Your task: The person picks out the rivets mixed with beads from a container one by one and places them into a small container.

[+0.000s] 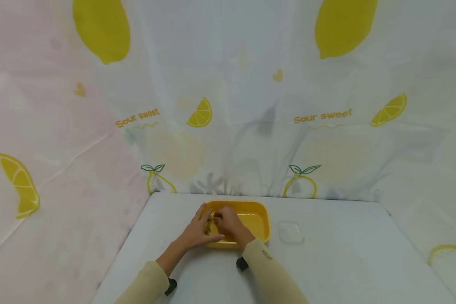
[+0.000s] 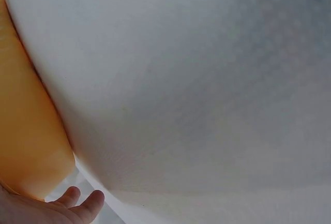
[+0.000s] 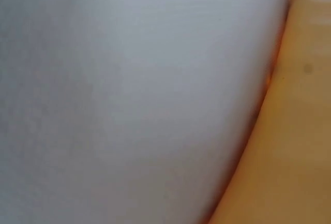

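As the left hand [image 1: 195, 232] spreads, the curled right hand [image 1: 229, 220] hides any hold beside something greenish [image 1: 207, 228].

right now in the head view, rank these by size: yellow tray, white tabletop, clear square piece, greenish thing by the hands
1. White tabletop
2. Yellow tray
3. Clear square piece
4. Greenish thing, seemingly smallest, though it may be partly hidden

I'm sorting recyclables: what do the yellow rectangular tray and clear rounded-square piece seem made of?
The yellow rectangular tray: probably glossy plastic, from its even colour and bright highlights. The clear rounded-square piece: smooth-looking plastic or glass, uncertain; the white table shows through.
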Motion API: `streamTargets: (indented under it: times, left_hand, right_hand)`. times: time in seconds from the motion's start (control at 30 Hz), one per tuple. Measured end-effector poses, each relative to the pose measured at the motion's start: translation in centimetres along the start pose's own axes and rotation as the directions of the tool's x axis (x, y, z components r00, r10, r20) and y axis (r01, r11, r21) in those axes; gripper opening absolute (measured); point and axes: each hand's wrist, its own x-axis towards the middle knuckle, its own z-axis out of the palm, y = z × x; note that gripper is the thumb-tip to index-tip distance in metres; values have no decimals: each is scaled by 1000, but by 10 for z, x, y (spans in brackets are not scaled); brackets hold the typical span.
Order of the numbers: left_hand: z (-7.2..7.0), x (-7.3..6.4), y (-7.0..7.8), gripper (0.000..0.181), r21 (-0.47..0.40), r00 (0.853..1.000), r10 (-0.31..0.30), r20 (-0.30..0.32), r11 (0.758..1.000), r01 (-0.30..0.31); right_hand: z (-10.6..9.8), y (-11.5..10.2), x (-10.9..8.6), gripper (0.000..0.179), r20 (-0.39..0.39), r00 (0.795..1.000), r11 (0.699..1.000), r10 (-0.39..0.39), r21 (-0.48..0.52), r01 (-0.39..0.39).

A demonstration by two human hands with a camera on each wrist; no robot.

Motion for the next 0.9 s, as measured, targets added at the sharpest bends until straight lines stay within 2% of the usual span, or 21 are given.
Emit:
streamTargets:
  times: [0.13, 0.33, 0.5, 0.63, 0.77, 0.9]
  left_hand:
    - [2, 0, -1, 107, -3, 1000, -9, -3, 1000, 9]
    - [4, 1, -3, 106, 16, 1000, -8, -10, 1000, 8]
    - [4, 5, -1, 105, 7, 1000, 18, -11, 1000, -18]
    - [3, 4, 0, 104, 9, 1000, 2, 0, 1000, -2]
    - [1, 2, -1, 104, 10, 1000, -18, 18, 1000, 18]
    - [0, 3, 1, 105, 6, 999, -21, 25, 1000, 21]
  right_hand:
    - [0, 2, 0, 12, -20, 999, 995, 41, 88, -39]
    - [-2, 4, 1, 12, -73, 992, 970, 103, 226, -85]
    - [-7, 7, 2, 12, -107, 987, 965, 118, 249, -88]
    - [-14, 5, 1, 16, -105, 988, 954, 109, 290, -74]
    - [-27, 0, -1, 18, -83, 986, 915, 143, 392, -100]
    - [-47, -2, -5, 17, -70, 975, 847, 213, 510, -149]
